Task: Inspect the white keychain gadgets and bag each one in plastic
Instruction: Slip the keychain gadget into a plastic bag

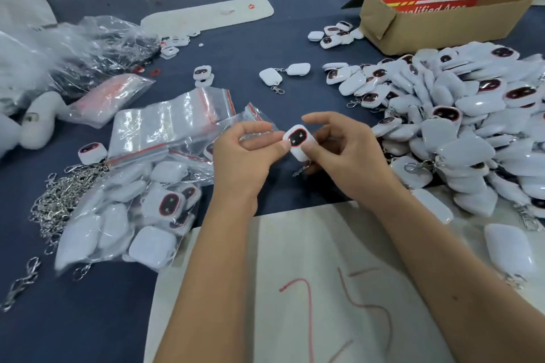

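Above the middle of the dark blue table both hands hold one white keychain gadget [298, 140], its dark red-rimmed oval face turned up. My right hand [343, 153] grips its lower body, with the metal clasp dangling beneath. My left hand [246, 153] pinches its left edge with the thumb, and a thin clear plastic bag [259, 122] is caught between those fingers. A stack of clear zip bags with red seals [171, 124] lies just left of the hands. Bagged gadgets [132, 215] are heaped at lower left.
A large heap of unbagged gadgets [460, 124] fills the right side. A cardboard box [436, 20] with a red sign stands at back right. Loose metal clasps [59, 197] lie at left, crumpled plastic [73, 47] at back left, and a white sheet [309, 289] covers the near edge.
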Available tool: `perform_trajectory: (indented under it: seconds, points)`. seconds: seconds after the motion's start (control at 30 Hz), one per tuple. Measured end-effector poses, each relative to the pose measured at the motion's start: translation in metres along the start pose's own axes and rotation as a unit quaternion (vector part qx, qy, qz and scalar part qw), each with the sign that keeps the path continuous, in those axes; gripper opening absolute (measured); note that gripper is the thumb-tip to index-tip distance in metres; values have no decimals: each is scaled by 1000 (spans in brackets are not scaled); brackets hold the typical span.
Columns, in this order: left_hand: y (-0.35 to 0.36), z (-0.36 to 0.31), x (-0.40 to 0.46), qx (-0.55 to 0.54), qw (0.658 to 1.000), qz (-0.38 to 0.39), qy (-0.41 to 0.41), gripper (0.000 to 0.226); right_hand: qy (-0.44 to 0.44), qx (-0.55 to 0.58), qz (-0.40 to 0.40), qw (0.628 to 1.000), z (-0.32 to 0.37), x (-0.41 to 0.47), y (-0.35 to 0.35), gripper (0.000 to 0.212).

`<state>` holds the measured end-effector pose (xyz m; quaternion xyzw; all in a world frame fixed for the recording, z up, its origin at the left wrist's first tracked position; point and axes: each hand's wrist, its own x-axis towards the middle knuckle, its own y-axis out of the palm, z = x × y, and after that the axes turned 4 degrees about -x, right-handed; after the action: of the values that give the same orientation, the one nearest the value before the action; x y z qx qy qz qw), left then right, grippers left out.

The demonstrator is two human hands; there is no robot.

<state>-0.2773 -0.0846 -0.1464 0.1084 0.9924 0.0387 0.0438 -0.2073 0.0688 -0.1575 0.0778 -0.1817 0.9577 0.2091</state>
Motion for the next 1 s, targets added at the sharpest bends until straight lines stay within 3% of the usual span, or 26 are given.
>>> perform_trajectory:
  seconds: [0.07, 0.23, 0.37, 0.73, 1.0]
  points:
    - [1, 4, 0, -51, 998, 9, -21, 26, 14, 51, 6, 999, -3, -1, 2, 38]
    - [0, 3, -1, -83, 994, 54, -41, 13, 18, 103, 45, 994, -1, 0, 1, 22]
    - [0, 0, 0, -95, 992, 42, -69, 10, 46, 142, 67, 987, -2, 0, -3, 18]
    - [2, -4, -1, -87, 990, 56, -91, 7, 12, 124, 56, 991, -4, 3, -2, 21]
    - [5, -3, -2, -64, 994, 62, -65, 11, -11, 112, 67, 991, -3, 3, -2, 22]
